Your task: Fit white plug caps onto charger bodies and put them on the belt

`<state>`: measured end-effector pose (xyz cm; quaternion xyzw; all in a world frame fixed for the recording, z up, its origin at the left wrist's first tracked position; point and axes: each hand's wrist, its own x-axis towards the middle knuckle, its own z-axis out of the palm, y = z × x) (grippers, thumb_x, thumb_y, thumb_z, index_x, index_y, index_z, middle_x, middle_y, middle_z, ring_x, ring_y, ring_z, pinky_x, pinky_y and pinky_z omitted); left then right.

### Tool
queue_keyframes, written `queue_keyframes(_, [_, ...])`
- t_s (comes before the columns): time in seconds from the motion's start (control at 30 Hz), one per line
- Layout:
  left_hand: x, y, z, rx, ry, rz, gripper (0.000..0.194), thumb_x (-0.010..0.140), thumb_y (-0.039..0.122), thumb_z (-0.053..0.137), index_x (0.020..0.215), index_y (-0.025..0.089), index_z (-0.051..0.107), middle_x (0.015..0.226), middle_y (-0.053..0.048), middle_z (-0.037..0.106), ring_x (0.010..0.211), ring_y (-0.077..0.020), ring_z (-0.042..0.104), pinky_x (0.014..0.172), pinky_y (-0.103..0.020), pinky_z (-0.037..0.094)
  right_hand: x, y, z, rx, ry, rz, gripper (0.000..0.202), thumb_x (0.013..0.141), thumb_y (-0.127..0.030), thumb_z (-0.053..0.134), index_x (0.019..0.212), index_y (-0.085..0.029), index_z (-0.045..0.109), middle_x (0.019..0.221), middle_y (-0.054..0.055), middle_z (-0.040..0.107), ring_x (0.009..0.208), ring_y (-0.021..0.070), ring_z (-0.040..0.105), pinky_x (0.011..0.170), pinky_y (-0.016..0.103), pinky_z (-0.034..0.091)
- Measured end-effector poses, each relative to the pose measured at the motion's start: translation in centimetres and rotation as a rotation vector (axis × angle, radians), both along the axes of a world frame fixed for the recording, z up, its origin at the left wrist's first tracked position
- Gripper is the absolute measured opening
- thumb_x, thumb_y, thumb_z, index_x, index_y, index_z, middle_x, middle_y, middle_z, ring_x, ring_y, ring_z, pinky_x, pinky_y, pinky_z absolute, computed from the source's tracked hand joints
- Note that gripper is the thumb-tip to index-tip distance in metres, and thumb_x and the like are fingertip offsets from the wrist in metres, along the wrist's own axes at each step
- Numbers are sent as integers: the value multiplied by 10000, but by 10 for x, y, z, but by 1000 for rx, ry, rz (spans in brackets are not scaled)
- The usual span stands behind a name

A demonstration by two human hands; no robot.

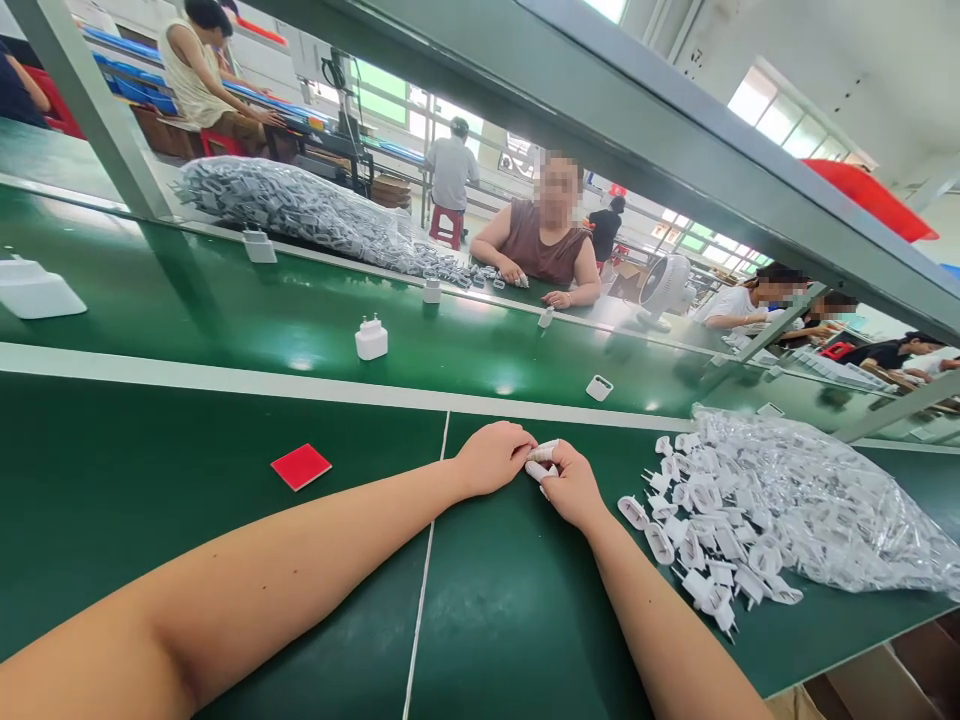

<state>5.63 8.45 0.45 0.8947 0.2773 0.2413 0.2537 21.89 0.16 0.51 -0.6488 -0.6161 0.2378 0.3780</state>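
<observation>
Both hands meet over the green bench top (pixel 225 520), fingertips together. Right hand (pixel 571 487): fingers curled in, thumb and forefinger pinched on a small white plastic plug part (pixel 538 468); forefinger tip wears a pale wrap. Left hand (pixel 493 457): loosely fisted, knuckles up, fingertips pressed against the same part from the other side; whether it actually grips the part cannot be told, as the fingers hide the contact. The part sits just above the bench surface, between the two hands, close to the white seam line (pixel 427 560) running toward the viewer.

Just right of the right hand: scatter of loose white plastic plug parts (pixel 705 540) lying on the bench, some with prongs up, running into a large heap of clear plastic-bagged white pieces (pixel 817 500).

Left of the left hand, well apart: flat red square pad (pixel 301 466) lying on the bench.

Beyond the white edge strip (pixel 225 380), on the glossy green belt (pixel 187 300): a white two-prong charger (pixel 371 338) standing prongs up, a small white square cap (pixel 599 387), and a larger white block (pixel 34 290) at far left.

Far side of the belt: long grey-white heap of parts (pixel 300 210), and a seated person in a brown sleeveless top (pixel 544 250) with both hands on the bench. A white desk fan (pixel 664 288) stands to that person's side.
</observation>
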Motion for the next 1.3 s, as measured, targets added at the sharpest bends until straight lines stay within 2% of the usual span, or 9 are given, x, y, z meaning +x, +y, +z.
queue_keyframes(0.3, [-1,0,1,-36,-31,4,269,959,220,502,957,216,771,948,-61,745,935,-247,669,840,-353,514,0,0,-1,-15,-83,18,212,785,-206,630,914,-222,797,955,43,695,706,149,615,636,288,493])
queue_keyframes(0.5, [-2,-1,2,-85,-35,57,229,923,251,528,886,203,748,906,-51,735,870,-237,662,779,-336,500,-2,2,-1,-25,-99,5,181,790,-134,656,882,-210,792,924,34,681,799,155,643,726,281,495])
queue_keyframes(0.77, [-4,3,-3,-146,13,60,290,918,378,511,943,197,735,911,-54,732,797,-228,645,735,-343,492,-6,2,0,-61,-82,-27,124,817,-165,714,881,-224,803,950,17,674,824,152,629,737,270,468])
queue_keyframes(0.9, [-4,3,-2,-177,18,70,333,896,435,518,965,195,738,878,-44,727,724,-204,616,692,-323,492,-8,2,3,-86,-105,-1,142,854,-169,705,948,-199,806,1021,41,696,871,162,655,734,258,477])
queue_keyframes(0.97, [-4,3,-1,-193,14,77,344,876,453,529,952,194,742,851,-41,717,705,-197,599,679,-319,481,-6,-1,12,-103,-133,29,144,870,-169,693,957,-191,805,1034,47,711,877,162,663,739,254,483])
queue_keyframes(1.07, [-3,1,-1,-216,8,103,341,841,463,562,925,192,750,774,-33,679,671,-189,565,658,-317,457,5,-15,40,-108,-210,64,160,857,-156,694,964,-209,800,1064,51,734,959,194,673,774,271,485])
queue_keyframes(1.13, [-3,0,-1,-241,7,126,331,830,459,580,923,194,755,731,-23,650,657,-183,549,648,-309,450,19,-28,63,-147,-391,-30,201,826,-145,705,991,-224,788,1144,71,732,1036,242,669,786,305,488])
queue_keyframes(1.2, [-2,0,-2,-278,9,161,319,825,448,602,945,195,755,709,-10,624,648,-172,542,641,-294,455,36,-39,82,-331,-627,-190,249,750,-138,771,991,-200,773,1167,122,725,1088,312,663,795,352,503])
queue_keyframes(1.3, [6,7,1,-328,12,246,329,819,419,648,1031,181,730,706,5,601,625,-159,546,626,-280,471,55,-45,94,-644,-692,-306,267,609,-12,806,831,-152,754,940,151,748,928,349,717,764,401,528])
